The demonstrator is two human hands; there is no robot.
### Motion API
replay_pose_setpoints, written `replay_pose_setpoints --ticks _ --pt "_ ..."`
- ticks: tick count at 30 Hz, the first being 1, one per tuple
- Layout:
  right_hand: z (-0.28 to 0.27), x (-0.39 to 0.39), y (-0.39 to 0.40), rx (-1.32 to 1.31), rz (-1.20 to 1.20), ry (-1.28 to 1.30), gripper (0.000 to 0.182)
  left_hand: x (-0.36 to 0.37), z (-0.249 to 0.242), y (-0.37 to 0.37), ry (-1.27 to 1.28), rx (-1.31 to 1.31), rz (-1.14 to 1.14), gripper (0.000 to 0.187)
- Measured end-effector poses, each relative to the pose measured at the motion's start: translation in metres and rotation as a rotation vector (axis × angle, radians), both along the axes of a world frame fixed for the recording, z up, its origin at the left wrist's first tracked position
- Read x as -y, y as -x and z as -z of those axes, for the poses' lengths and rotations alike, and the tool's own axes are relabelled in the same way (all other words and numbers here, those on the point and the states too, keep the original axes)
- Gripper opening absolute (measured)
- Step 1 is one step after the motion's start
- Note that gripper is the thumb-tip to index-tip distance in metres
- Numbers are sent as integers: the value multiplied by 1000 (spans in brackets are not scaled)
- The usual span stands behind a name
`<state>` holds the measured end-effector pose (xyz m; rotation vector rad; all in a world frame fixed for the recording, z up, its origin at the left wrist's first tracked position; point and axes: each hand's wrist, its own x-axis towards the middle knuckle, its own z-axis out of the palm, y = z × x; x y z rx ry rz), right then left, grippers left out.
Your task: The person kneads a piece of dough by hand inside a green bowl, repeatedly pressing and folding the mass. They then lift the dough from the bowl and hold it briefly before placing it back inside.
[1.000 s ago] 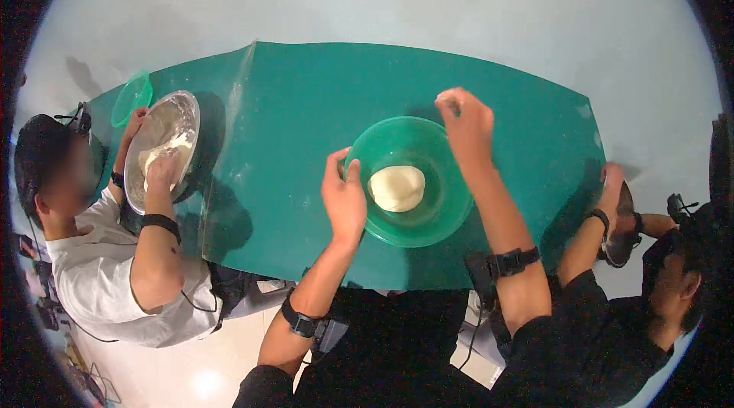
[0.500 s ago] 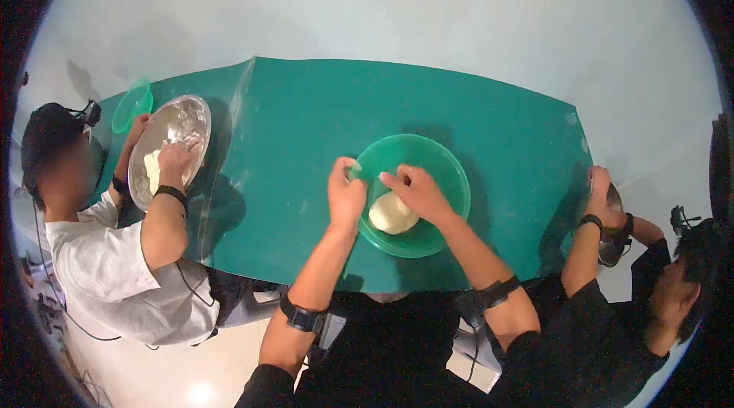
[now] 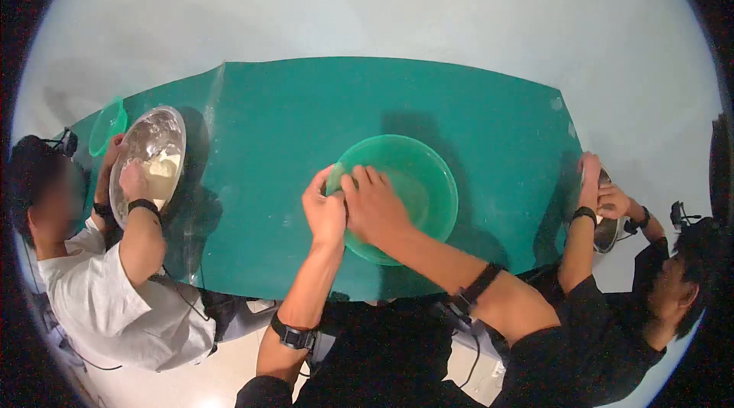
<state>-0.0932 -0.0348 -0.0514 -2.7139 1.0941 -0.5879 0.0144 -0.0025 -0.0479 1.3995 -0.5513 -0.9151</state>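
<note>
A translucent green bowl point(image 3: 436, 201) stands on the table in front of me. My left hand point(image 3: 325, 209) is closed on the bowl's left rim, with its fingertips curled over the edge. Inside the bowl's left side, my right hand point(image 3: 373, 205) presses down with bent fingers, close beside the left hand. The pale dough seen in the bowl earlier is now covered by my right hand and wrist.
To the left, a person in a white shirt works pale dough point(image 3: 160, 171) in a metal bowl point(image 3: 177, 129). A green container point(image 3: 108, 129) stands behind it. Another person at the right has both hands at a metal bowl point(image 3: 605, 236). The green table point(image 3: 290, 117) meets a pale wall.
My right hand has moved left and down over the dough, hiding it. My left hand has shifted slightly left and stays at the rim. The view has also shifted a little.
</note>
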Motion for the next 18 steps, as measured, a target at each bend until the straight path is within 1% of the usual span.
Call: replay_pose_setpoints --ticks 1,4,7,10,11,13,16,18 --pt "1 5 -5 -8 13 81 28 0 5 -4 17 -3 11 39" --pt "9 26 -8 46 -13 81 23 1 6 -4 28 19 28 42" --pt "21 49 -8 113 -56 58 28 3 -5 -3 61 78 26 46" --pt "22 83 -17 145 29 62 26 11 -10 -4 40 100 -8 47" --pt "17 92 -19 160 14 87 25 18 -17 -4 37 101 -33 46" --pt "10 96 -24 191 -16 162 23 24 -14 -3 26 92 -95 47" --pt "6 84 -25 235 29 166 20 26 -11 -7 -16 64 -139 46" --pt "15 66 -12 150 -9 -5 19 22 -12 -4 -16 54 -163 45"
